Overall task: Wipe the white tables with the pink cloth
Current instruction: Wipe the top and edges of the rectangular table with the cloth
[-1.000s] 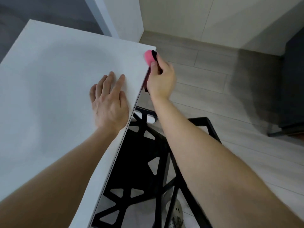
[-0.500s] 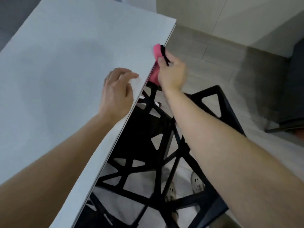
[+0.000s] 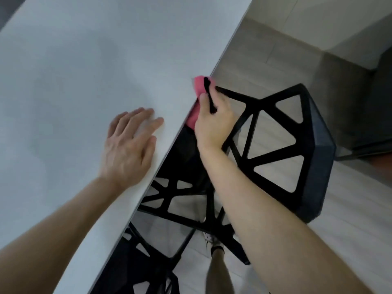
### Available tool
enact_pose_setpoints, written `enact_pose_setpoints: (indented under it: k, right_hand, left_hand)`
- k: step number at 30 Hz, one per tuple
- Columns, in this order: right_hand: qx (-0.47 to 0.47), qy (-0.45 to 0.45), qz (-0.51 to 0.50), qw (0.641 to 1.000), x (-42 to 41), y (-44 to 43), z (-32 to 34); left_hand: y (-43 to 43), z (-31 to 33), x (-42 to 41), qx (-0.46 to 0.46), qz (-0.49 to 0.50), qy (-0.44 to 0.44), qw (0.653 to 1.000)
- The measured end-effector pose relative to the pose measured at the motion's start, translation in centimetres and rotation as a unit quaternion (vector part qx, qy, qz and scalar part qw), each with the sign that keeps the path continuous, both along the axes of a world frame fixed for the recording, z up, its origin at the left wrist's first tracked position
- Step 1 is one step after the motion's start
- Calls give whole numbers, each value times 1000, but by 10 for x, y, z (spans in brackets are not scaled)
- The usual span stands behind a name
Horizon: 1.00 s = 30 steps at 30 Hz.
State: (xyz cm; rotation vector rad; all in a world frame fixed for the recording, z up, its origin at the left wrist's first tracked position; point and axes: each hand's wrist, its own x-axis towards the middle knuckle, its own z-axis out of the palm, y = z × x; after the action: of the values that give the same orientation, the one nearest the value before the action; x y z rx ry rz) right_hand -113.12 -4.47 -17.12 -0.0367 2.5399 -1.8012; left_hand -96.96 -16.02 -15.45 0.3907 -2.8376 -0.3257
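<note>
The white table [image 3: 84, 81] fills the left and middle of the view, its right edge running diagonally. My right hand [image 3: 214, 122] grips the pink cloth [image 3: 198, 88], which has a black strap, and presses it against that side edge. The cloth's lower part shows below my fingers; the rest is hidden under my palm. My left hand [image 3: 129, 145] lies flat on the tabletop close to the edge, fingers spread, holding nothing.
A black chair [image 3: 297, 158] with triangular cut-outs stands tucked against the table's edge under my right arm. A second black chair [image 3: 146, 272] shows at the bottom. My leg and shoe [image 3: 214, 251] are on the light wood floor. Dark furniture [image 3: 377, 115] stands at the right.
My right hand has slid the cloth along the table's edge toward me, away from the far corner. My left hand went from curled to flat on the top.
</note>
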Motion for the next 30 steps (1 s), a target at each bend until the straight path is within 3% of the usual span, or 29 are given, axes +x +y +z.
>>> enact_pose_setpoints:
  k: [3,5,11,14,18,20,25,27,30]
  right_hand:
    - [-18,-23,86,996,114,34,8]
    - [-24,-11,157,987,139,53,12]
    - [6,-16,0,1000,-12,-1,-7]
    - [9,8,-5,1000,43,4,-4]
    - [-44,-51,165,984,181,59,11]
    - [-46,-54,162,984,163,56,12]
    - [-15,-32,-6,999,47,4,-9]
    - [-43,-33,-10,998,91,4,-5]
    - [-89,-55,111,988,185,47,-2]
  left_hand:
    - [0,0,1,-4,7,4,1000]
    - [0,0,0,-5,3,6,1000]
    - [0,-3,-2,-5,10,33,999]
    - [0,-3,-1,0,9,34,999]
    - [-1,-3,0,2,4,32,999]
    - [0,-2,0,-2,-2,35,999]
    - [-4,-5,1,-13,-8,36,999]
    - [-4,-4,0,-16,-7,28,999]
    - [-5,-5,1,-23,-6,24,999]
